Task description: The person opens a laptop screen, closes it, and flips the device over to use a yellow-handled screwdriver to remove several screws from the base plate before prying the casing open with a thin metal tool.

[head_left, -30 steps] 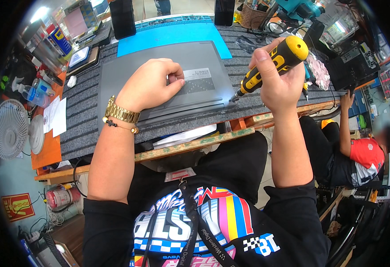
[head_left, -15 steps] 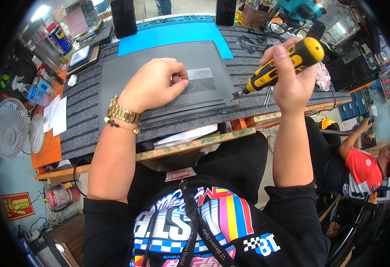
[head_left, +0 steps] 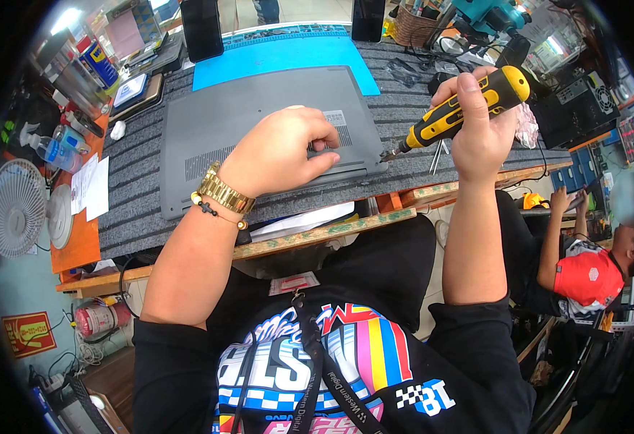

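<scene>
On laptop point(head_left: 259, 123): L hand point(head_left: 284, 148) curled, maybe pressing | R hand point(head_left: 480, 126) grip clamps screwdriver point(head_left: 461, 112), just right.

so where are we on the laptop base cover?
Done: the grey laptop lies bottom-up on the grey mat. In hand: left hand presses on the base; right hand holds the yellow-black screwdriver, tip off the case near its corner. Left: the cover is not yet off; screw status unreadable.
</scene>
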A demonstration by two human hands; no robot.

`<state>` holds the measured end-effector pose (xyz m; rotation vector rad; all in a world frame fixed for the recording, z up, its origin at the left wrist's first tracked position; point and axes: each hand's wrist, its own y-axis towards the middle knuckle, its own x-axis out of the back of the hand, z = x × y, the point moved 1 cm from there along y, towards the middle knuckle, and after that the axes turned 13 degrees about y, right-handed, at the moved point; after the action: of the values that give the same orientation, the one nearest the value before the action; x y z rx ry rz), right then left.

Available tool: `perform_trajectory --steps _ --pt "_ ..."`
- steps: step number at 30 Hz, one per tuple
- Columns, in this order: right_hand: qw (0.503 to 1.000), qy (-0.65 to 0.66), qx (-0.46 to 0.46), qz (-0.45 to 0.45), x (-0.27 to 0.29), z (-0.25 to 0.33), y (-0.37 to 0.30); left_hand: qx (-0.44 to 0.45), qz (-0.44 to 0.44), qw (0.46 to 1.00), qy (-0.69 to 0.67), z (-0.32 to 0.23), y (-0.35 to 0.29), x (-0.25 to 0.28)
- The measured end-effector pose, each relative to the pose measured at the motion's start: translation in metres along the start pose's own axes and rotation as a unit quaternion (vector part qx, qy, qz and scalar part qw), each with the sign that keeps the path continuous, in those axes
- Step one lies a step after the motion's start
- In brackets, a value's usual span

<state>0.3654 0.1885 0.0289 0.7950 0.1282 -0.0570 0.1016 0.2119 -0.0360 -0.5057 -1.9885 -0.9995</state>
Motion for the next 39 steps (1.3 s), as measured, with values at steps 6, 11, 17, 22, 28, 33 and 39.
perform_trajectory --steps 6,11,17,22,28,33,39 --pt "0.982 0.049 -0.108 -0.147 0.018 -0.029 -0.012 0.006 0.0 1.0 0.012 0.002 -0.002 0.0" --pt "0.921 0.096 -0.213 -0.312 0.05 -0.065 -0.028 0.021 0.004 1.0 0.012 0.002 -0.001 0.001" --pt "0.875 0.089 -0.298 -0.372 0.061 -0.074 -0.038 0.01 -0.007 1.0 0.017 0.004 -0.002 -0.001" --pt "0.867 0.116 -0.308 -0.374 0.057 -0.071 -0.04 0.013 -0.003 1.0 0.018 0.005 -0.002 -0.001" --pt "0.867 0.097 -0.303 -0.385 0.061 -0.072 -0.043 0.012 0.001 1.0 0.021 0.005 -0.002 -0.001" --pt "0.865 0.104 -0.313 -0.378 0.068 -0.07 -0.045 0.013 0.002 1.0 0.024 0.005 -0.002 -0.001" --pt "0.868 0.1 -0.307 -0.376 0.065 -0.07 -0.043 0.014 0.002 1.0 0.025 0.005 -0.002 -0.002"
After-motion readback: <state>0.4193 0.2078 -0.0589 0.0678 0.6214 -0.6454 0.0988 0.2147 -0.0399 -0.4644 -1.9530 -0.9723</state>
